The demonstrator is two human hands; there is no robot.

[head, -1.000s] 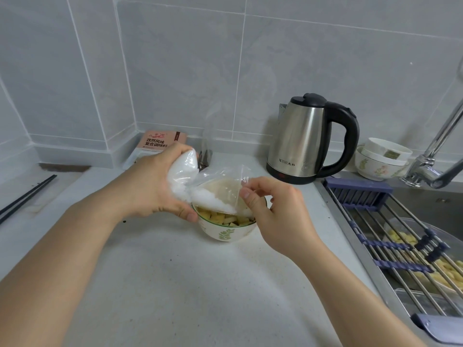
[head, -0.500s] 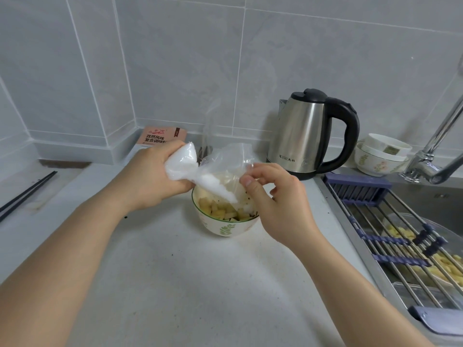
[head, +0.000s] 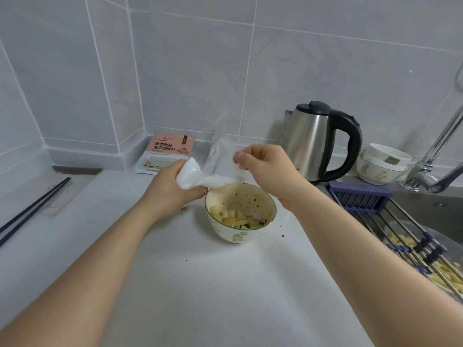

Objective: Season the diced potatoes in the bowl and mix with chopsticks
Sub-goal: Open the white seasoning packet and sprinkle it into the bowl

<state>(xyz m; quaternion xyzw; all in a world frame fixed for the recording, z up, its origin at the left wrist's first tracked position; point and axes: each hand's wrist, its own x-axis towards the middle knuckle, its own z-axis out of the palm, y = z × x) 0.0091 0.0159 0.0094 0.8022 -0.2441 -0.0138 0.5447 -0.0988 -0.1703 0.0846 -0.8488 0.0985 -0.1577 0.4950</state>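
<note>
A: Starting at the far left, what's there?

B: The chopsticks (head: 32, 209) lie on the desk (head: 200, 284), well apart from everything else and not picked up, so I'd judge mixing hasn't begun.

A: And the hands?

B: The left hand (head: 170, 189) grips the full end of a clear bag (head: 200, 174) of white grains, fingers curled round it. The right hand (head: 265, 169) pinches the bag's open end between thumb and fingertips. The bag hangs tilted just above the bowl's far rim.

A: The bowl itself?

B: The bowl (head: 240, 231) stands on the desk between the forearms, holding the diced potatoes (head: 233, 217). Dark specks and a small white heap already sit on them, so some seasoning looks done.

A: What's left?

B: Probably finishing this pour, putting the bag aside, then fetching the chopsticks to stir.
</note>
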